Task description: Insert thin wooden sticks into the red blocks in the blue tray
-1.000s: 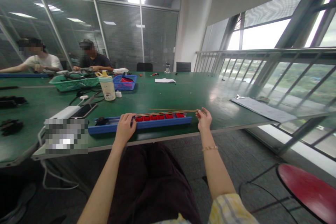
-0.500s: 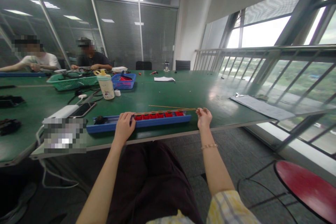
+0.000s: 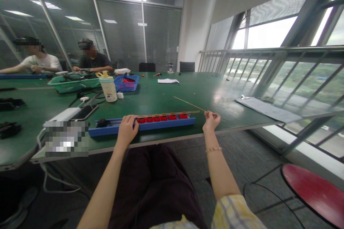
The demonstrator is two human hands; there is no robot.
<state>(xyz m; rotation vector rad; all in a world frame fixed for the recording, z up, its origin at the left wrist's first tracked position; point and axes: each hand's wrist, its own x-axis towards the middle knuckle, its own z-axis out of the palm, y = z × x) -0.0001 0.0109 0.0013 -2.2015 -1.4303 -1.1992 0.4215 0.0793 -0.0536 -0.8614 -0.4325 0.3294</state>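
A long blue channel (image 3: 163, 124) lies along the table's near edge, with a row of red blocks (image 3: 156, 118) in it and a black lump (image 3: 102, 123) at its left end. My left hand (image 3: 128, 128) is closed over the channel's middle, left of the red blocks. Several thin yellow sticks (image 3: 185, 112) rest along the top of the blocks, their ends jutting past the channel on the right. One more thin yellow stick (image 3: 189, 103) is pinched by its end in my right hand (image 3: 211, 121), slanting up and left above the table.
A cream cup (image 3: 108, 87), a green basket (image 3: 75, 85) and a blue basket (image 3: 127, 85) stand behind the channel. Left are a phone (image 3: 85, 112) and a white device with cables. A clipboard (image 3: 268, 109) lies right. Two people sit across, and a red stool (image 3: 313, 191) stands right.
My right hand has moved slightly right. The stick in it has swung away from the sticks on the channel, its free tip now higher and further right. My left hand stays put.
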